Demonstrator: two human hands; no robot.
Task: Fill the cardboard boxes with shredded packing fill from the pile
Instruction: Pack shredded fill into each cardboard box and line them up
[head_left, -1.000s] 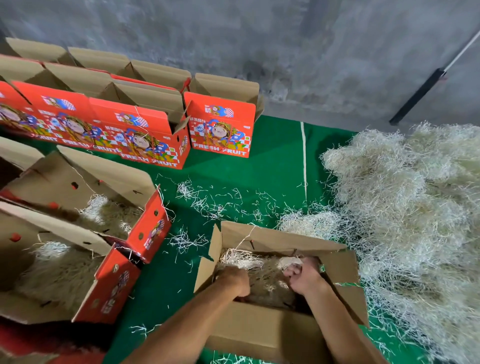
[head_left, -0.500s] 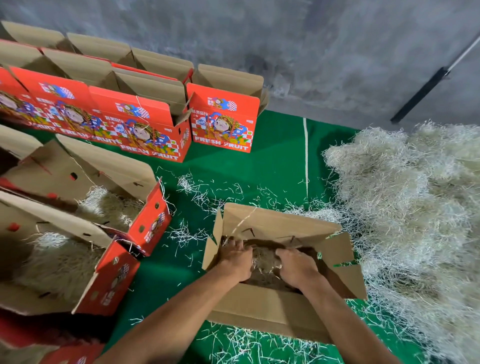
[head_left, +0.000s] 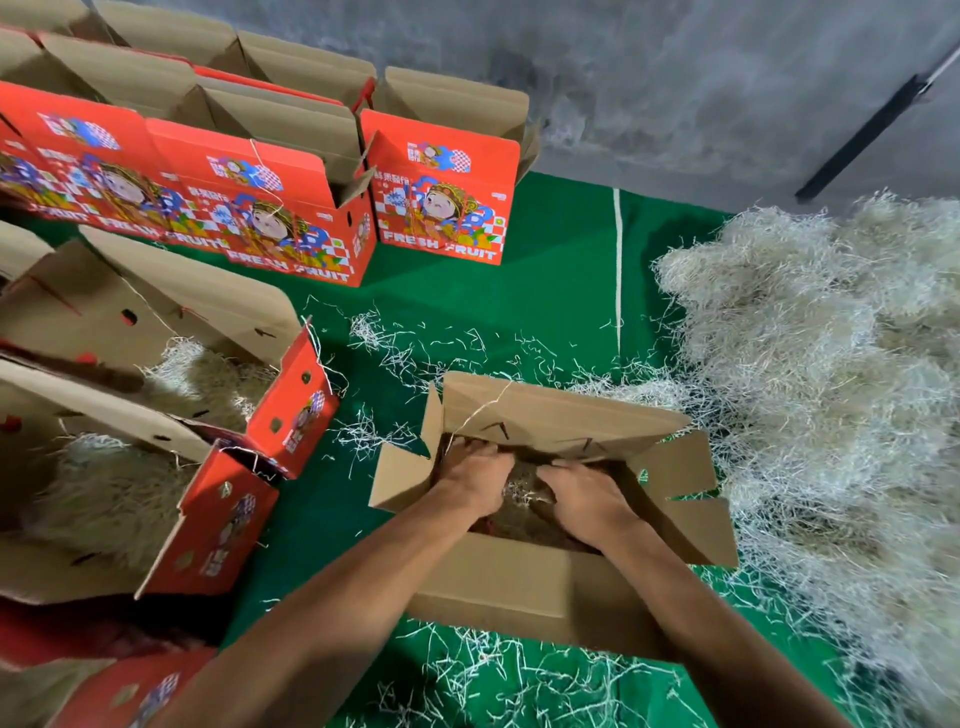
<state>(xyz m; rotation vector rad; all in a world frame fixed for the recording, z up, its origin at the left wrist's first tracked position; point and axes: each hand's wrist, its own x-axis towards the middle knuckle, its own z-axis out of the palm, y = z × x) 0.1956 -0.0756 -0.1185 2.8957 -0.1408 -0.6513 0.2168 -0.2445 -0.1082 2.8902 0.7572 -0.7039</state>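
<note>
So we've got both hands down in the open box (head_left: 524, 582) right in front of us. Left hand (head_left: 475, 475) and right hand (head_left: 584, 499) sit palms down, fingers spread flat, clamped on nothing, just pressing on the shredded fill (head_left: 519, 493) inside. The fill sits low in the box, so our guess is it wants another load.

What matters for that: the pile (head_left: 821, 374) lies off to our right, its near edge spilling up against the box's right flap. So the right hand is clearly the nearer one, and the reach goes right and a bit away from us. The box's long axis runs roughly left to right. The filled boxes (head_left: 171, 395) sit on our left, well away from the pile.
</note>
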